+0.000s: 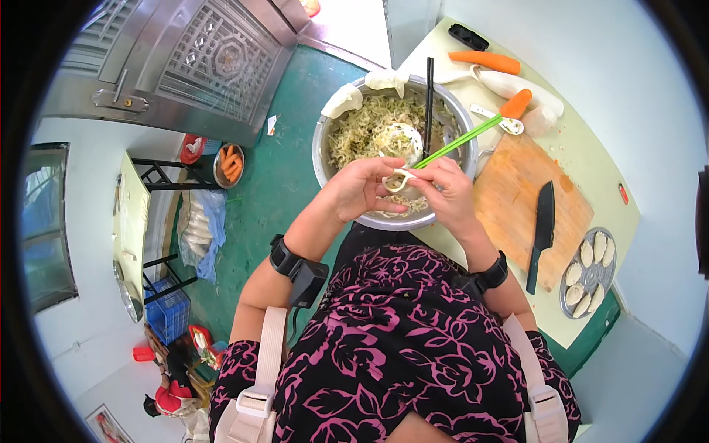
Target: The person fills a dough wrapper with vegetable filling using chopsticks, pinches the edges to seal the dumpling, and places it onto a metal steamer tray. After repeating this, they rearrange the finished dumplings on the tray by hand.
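Observation:
My left hand (360,188) and my right hand (444,189) meet over the near rim of a large steel bowl (322,140) and pinch a small dumpling (401,179) between their fingers. My right hand also grips a pair of green chopsticks (461,139) that slant up and right across the bowl. The bowl is full of shredded vegetable filling (369,129), with a white lump of dough resting in the middle. A black chopstick (428,92) stands in the filling.
A wooden cutting board (517,199) with a black knife (543,232) lies to the right. Folded dumplings fill a round steel tray (588,273) at the table's near right. Carrots (484,60) and white radish (517,86) lie beyond the board. The green floor (273,184) stretches left.

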Tool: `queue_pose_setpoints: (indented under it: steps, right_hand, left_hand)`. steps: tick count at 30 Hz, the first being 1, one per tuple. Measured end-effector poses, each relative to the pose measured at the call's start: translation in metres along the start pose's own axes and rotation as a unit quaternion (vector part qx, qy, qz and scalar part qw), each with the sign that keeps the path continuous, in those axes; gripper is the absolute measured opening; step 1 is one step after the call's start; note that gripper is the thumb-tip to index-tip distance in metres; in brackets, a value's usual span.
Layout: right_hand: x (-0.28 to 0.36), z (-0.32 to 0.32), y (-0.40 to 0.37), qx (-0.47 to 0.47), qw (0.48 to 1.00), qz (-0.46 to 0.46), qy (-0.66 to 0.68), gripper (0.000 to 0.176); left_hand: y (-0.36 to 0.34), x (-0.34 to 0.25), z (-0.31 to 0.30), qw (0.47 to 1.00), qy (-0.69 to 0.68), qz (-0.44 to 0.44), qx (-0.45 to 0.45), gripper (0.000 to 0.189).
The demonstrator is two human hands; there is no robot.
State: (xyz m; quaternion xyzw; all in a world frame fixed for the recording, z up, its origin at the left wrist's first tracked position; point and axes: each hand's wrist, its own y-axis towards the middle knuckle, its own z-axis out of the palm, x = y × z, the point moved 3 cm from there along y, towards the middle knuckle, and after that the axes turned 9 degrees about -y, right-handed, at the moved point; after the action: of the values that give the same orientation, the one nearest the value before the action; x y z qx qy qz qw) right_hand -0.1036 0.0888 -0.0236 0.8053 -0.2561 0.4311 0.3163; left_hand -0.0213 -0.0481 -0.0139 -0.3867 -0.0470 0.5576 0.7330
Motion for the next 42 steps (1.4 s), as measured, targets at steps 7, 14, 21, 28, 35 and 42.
queue_pose_setpoints:
  steps: [7,14,21,28,35,42]
  right_hand:
    - [-0.007,0.0,-0.004,-0.029,0.981,0.102,0.165,0.012]
    - [0.007,-0.005,-0.002,0.04,0.992,0.048,0.109,0.025]
    - [0.011,-0.005,0.001,0.058,0.997,0.034,0.026,0.028]
    - [0.0,-0.001,-0.001,0.028,0.998,0.056,0.025,0.019]
    - [-0.003,-0.002,-0.003,-0.018,0.981,0.105,0.164,0.008]
    - [-0.007,0.004,-0.003,-0.043,0.899,0.202,0.387,0.015]
  left_hand:
    - [-0.004,-0.001,0.007,0.994,0.107,0.008,0.02,0.032]
    - [0.002,0.002,0.003,0.988,0.139,0.054,-0.039,0.028]
    - [0.006,0.005,0.003,0.975,0.2,0.082,-0.051,0.027]
    - [0.002,0.004,0.011,0.969,0.224,0.066,-0.077,0.03]
    - [-0.009,-0.013,0.016,0.945,0.319,0.072,-0.027,0.042]
    - [0.013,0.011,0.015,0.942,0.261,0.186,0.095,0.048]
